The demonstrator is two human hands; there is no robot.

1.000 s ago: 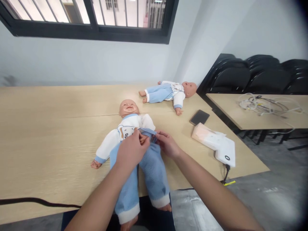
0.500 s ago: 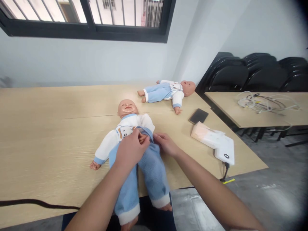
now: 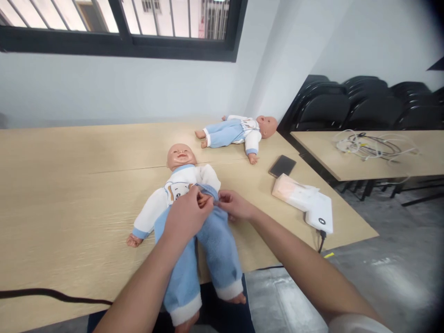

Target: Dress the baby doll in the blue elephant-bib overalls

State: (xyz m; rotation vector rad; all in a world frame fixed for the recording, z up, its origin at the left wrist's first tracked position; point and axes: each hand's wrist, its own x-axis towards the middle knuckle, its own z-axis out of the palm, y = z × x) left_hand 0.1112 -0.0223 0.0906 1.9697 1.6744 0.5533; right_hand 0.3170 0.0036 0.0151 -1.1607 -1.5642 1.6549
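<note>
where the left grip [image 3: 187,210] pinches: blue fleece trousers [image 3: 222,249], at the waistband [image 3: 208,189]
right grip [image 3: 236,205]: by that waistband, cannot tell if grasping
bald plastic doll [image 3: 181,156]: face-up on pale wooden desk [image 3: 62,194]

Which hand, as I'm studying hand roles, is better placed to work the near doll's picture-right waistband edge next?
Probably the right hand: it is at that edge of the blue waistband, while the left hand is nearer the middle of the doll.
</note>
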